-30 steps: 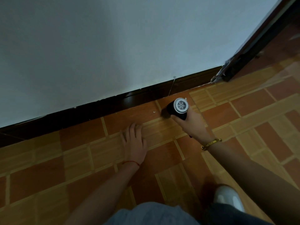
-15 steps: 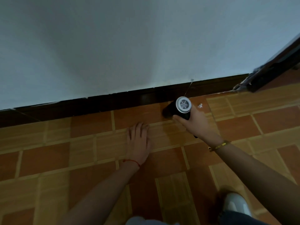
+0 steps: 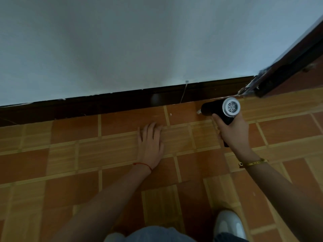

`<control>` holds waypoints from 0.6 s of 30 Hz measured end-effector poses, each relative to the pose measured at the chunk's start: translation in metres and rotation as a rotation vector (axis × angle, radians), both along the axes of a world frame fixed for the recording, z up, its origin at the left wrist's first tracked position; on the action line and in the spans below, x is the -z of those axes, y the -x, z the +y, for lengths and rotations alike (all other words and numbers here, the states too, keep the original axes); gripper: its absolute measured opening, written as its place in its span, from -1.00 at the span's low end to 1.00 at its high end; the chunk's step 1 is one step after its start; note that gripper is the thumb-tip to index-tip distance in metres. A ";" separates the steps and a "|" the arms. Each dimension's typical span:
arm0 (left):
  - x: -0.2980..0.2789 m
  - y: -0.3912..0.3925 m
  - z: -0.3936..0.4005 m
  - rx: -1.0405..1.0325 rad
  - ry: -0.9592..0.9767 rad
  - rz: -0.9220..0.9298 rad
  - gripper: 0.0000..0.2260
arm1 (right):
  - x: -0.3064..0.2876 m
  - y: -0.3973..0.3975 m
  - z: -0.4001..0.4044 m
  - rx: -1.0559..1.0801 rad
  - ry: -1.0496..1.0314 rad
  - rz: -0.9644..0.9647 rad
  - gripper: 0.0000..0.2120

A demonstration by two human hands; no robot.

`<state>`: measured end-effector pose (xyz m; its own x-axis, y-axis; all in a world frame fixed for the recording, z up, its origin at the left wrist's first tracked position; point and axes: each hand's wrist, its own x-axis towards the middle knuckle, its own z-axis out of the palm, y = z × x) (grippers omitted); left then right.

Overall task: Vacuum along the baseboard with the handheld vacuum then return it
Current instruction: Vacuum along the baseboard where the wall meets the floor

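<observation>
The black handheld vacuum (image 3: 220, 109) is gripped tightly by the right hand (image 3: 233, 132), low over the tiled floor (image 3: 70, 165), just beside the dark baseboard (image 3: 104, 103). The left hand (image 3: 150, 144) is laid flat and open on the floor.

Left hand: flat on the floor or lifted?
Flat: left hand lies palm down, fingers spread on the tiled floor, holding nothing.
</observation>
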<state>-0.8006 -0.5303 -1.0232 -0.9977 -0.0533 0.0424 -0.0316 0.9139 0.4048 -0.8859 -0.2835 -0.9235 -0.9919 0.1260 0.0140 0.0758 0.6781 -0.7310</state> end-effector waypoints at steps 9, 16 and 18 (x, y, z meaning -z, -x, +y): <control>0.007 0.000 0.019 0.032 0.053 -0.014 -0.53 | 0.010 0.015 0.001 -0.086 -0.037 -0.019 -0.40; 0.008 -0.001 0.018 0.045 0.107 -0.027 -0.54 | 0.008 0.032 0.018 -0.098 -0.042 -0.028 -0.44; 0.008 -0.001 0.018 0.046 0.117 -0.032 -0.54 | 0.009 0.035 0.020 -0.087 -0.028 -0.037 -0.46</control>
<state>-0.7992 -0.5124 -1.0311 -0.9999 -0.0041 0.0141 0.0002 0.9557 0.2944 -0.9213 -0.2631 -0.9322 -0.9990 0.0392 -0.0208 0.0424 0.7038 -0.7092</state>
